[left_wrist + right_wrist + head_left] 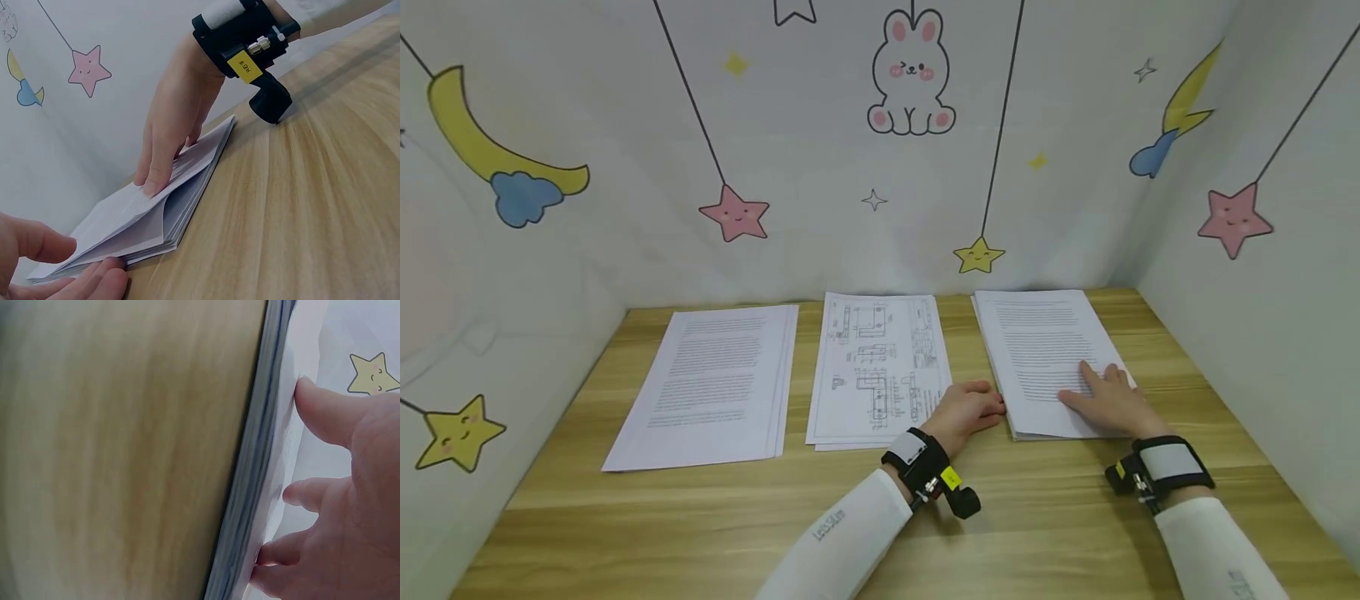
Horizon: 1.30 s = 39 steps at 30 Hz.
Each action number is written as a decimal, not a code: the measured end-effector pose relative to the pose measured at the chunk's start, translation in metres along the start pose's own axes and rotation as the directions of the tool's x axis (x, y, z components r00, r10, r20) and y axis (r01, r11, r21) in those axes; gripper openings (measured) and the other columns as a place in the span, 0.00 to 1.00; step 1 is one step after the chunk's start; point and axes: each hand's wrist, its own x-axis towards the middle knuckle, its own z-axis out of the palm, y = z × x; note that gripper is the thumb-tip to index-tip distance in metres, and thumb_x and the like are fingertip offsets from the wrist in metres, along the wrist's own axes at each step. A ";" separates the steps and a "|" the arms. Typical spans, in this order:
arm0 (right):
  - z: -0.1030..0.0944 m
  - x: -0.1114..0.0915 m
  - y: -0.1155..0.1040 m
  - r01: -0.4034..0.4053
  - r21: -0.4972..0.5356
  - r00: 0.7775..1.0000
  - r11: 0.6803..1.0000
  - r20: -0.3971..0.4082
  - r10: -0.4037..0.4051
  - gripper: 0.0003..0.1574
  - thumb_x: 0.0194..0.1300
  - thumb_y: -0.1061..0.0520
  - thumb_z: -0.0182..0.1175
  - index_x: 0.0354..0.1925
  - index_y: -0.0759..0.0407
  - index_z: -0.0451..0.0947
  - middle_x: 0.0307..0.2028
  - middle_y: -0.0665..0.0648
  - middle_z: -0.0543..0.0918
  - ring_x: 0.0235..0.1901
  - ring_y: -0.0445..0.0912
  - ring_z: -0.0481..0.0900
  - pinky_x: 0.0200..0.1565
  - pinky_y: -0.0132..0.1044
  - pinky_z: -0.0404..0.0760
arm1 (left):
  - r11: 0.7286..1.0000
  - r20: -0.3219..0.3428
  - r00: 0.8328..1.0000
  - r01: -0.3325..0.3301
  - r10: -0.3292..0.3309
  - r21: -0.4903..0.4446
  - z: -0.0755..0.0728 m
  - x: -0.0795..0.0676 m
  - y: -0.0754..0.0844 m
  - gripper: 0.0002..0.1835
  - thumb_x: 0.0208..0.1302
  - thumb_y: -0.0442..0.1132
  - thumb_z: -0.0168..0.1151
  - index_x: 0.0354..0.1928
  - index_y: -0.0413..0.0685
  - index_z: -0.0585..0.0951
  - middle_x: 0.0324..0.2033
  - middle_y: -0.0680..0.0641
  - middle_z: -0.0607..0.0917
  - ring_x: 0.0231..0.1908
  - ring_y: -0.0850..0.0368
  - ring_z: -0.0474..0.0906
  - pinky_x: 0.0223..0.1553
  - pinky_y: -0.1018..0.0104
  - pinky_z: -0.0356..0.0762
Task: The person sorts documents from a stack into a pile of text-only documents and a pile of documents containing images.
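A thick stack of printed paper [1030, 350] lies on the right side of the table. My right hand [1108, 400] rests on its top sheet, fingers spread, and the right wrist view shows these fingertips [304, 387] touching the paper. At the stack's left edge is my left hand [966, 412]. In the left wrist view its thumb [47, 242] lies close to the upper sheets, while its other fingers [103, 281] are against the stack's side, lower down. A gap shows between the upper sheets and those below along the near edge.
A sheet with technical drawings [880, 375] tops a pile in the middle, beside my left hand. Further left lies another pile of text pages [707, 383]. A white cloth wall [820, 150] with cartoon prints stands behind and at both sides of the wooden table [700, 517].
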 end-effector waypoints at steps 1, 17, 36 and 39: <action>0.000 0.000 -0.001 0.001 -0.002 1.000 1.000 -0.002 -0.001 0.58 0.71 0.32 0.49 0.73 0.77 0.46 0.67 0.92 0.44 0.68 0.85 0.39 0.63 0.80 0.45 | 1.000 -0.009 1.000 0.007 -0.007 -0.008 0.000 0.000 0.000 0.30 0.67 0.29 0.56 0.70 0.31 0.64 0.56 0.34 0.82 0.52 0.51 0.83 0.57 0.60 0.81; 0.003 0.001 -0.010 0.011 0.018 1.000 1.000 0.002 -0.011 0.56 0.72 0.33 0.48 0.74 0.76 0.47 0.67 0.90 0.45 0.67 0.82 0.45 0.63 0.78 0.51 | 0.999 -0.037 0.999 0.028 -0.030 -0.038 -0.007 0.003 0.005 0.16 0.68 0.33 0.55 0.54 0.35 0.79 0.46 0.42 0.85 0.43 0.56 0.83 0.52 0.63 0.83; 0.010 -0.002 -0.036 -0.058 0.237 0.993 0.970 -0.082 0.080 0.48 0.75 0.38 0.45 0.75 0.71 0.49 0.72 0.83 0.48 0.73 0.76 0.44 0.69 0.72 0.50 | 0.999 -0.047 0.998 0.034 -0.032 0.042 -0.007 0.002 0.005 0.17 0.71 0.35 0.52 0.58 0.34 0.77 0.53 0.42 0.84 0.48 0.56 0.82 0.51 0.63 0.80; 0.004 0.001 -0.034 -0.140 0.385 0.973 0.912 -0.116 0.198 0.45 0.76 0.39 0.43 0.76 0.67 0.47 0.74 0.79 0.47 0.74 0.73 0.43 0.71 0.69 0.49 | 0.998 -0.047 0.999 0.028 -0.025 0.058 -0.007 0.001 0.006 0.17 0.71 0.34 0.52 0.58 0.34 0.76 0.53 0.42 0.84 0.50 0.55 0.82 0.53 0.60 0.81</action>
